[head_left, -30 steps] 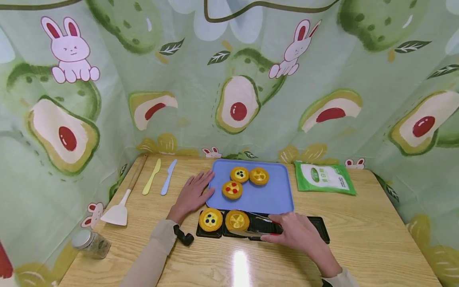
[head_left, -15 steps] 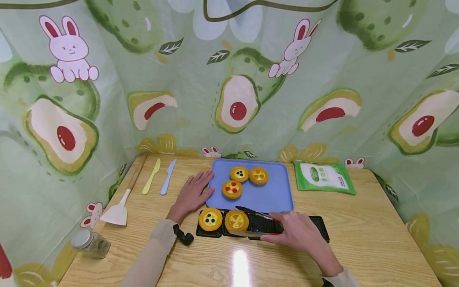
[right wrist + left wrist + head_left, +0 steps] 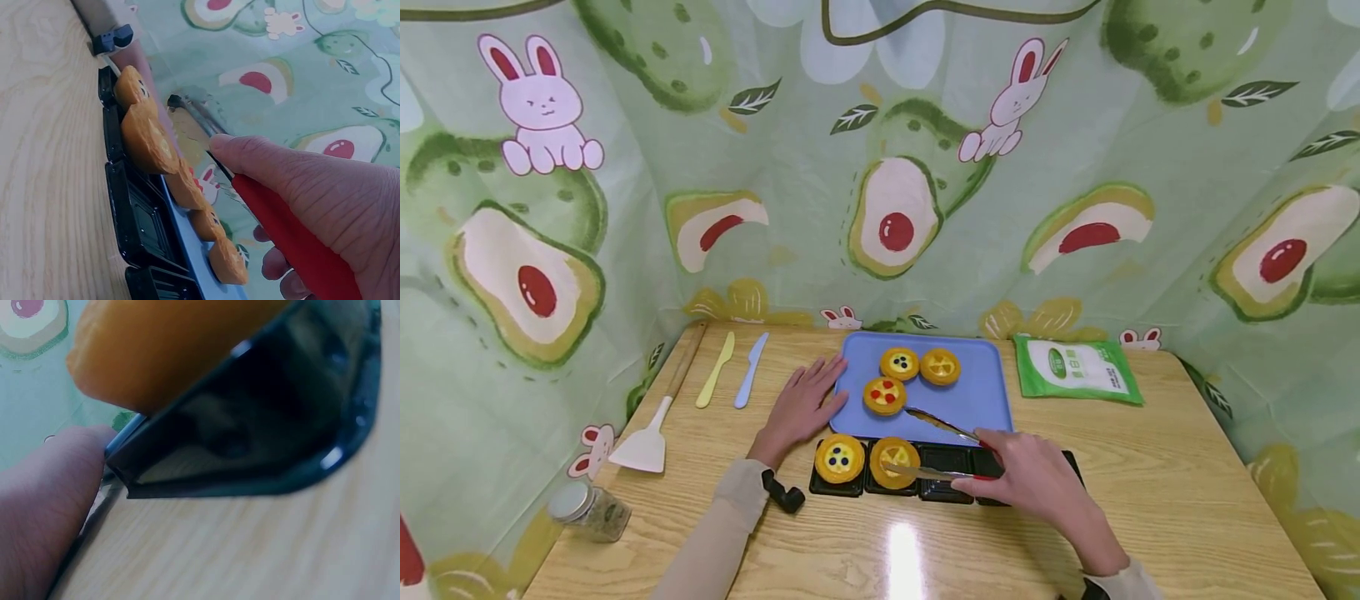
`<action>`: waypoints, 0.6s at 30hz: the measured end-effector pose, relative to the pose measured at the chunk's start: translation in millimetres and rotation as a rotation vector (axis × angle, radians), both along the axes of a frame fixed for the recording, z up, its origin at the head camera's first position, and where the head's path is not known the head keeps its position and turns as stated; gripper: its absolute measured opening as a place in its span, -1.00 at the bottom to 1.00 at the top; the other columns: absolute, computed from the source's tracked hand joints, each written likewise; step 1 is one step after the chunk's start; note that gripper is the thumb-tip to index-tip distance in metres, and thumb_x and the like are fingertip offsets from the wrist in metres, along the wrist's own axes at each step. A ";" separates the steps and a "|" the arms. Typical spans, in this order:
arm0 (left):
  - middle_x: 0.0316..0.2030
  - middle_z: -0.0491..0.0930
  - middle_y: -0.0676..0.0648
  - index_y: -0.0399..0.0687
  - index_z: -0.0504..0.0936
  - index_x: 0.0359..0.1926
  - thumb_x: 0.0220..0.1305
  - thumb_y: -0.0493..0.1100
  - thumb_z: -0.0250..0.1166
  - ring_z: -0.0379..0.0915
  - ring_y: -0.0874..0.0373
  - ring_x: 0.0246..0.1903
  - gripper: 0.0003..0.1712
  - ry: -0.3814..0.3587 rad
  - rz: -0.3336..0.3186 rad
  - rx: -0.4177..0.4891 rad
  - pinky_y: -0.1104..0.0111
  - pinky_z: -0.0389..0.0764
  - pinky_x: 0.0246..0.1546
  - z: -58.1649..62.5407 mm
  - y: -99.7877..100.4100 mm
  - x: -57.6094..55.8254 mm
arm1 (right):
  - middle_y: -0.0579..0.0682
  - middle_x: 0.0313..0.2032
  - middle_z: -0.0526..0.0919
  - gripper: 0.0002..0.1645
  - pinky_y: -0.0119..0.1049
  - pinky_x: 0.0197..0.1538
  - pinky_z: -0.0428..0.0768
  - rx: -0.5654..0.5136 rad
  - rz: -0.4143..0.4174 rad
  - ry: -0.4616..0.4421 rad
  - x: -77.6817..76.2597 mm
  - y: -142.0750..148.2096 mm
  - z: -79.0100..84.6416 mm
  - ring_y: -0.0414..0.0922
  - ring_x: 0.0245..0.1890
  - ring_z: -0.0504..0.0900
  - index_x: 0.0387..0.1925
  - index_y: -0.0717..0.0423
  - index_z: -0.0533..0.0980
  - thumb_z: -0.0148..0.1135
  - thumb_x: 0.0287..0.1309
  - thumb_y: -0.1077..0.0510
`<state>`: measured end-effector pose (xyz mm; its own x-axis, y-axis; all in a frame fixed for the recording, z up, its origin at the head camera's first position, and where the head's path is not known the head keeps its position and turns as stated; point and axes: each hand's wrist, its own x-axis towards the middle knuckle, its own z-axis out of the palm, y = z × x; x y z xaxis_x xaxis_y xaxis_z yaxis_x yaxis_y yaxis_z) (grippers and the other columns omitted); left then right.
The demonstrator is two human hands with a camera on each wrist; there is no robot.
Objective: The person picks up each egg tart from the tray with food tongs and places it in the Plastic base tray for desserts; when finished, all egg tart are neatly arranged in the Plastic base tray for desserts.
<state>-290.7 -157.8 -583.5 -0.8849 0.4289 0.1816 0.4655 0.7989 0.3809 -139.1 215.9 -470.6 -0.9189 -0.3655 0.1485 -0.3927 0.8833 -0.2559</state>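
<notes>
Right hand [image 3: 1037,475]: fingers curled round red-handled metal tongs [image 3: 284,228], arms spread; hides part of black moulded-plastic trays [image 3: 946,457]. Left of those fingers: crimped golden round tart [image 3: 893,450], partly covered by tongs. Left hand [image 3: 801,407]: fingers straight, probably touching blue rectangular tray [image 3: 973,392]; wrist view blurred, cropped.

Tongs [image 3: 256,197], red-handled with metal arms, are gripped in the right hand [image 3: 1037,477], arms spread and directed left of it. The blue tray [image 3: 970,408], lying flat with its left edge touching the left hand [image 3: 801,408], carries a red-dotted tart [image 3: 885,396], a blue-dotted tart [image 3: 900,364] and a wedge-topped tart [image 3: 941,367] right of that hand. Black containers [image 3: 946,492] extend leftward from the right hand, the two farthest holding a second blue-dotted tart [image 3: 840,459] and second wedge-topped tart [image 3: 894,452].
</notes>
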 end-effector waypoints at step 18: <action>0.64 0.03 0.15 0.24 0.08 0.68 0.59 0.34 -0.06 -0.13 0.01 0.64 -0.21 -0.003 -0.004 0.012 -0.07 -0.12 0.60 -0.7 -0.2 0.1 | -0.12 -0.59 0.41 -0.17 -0.33 -0.65 0.29 -0.023 -0.167 0.099 -29.5 19.8 -15.8 -0.22 -0.69 0.34 -0.16 0.20 0.55 0.41 0.09 -0.50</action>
<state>-290.6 -158.0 -584.1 -0.8836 0.4307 0.1838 0.4677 0.7924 0.3916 -168.6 235.7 -486.4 -0.9471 -0.2047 0.2473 -0.2653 0.9328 -0.2439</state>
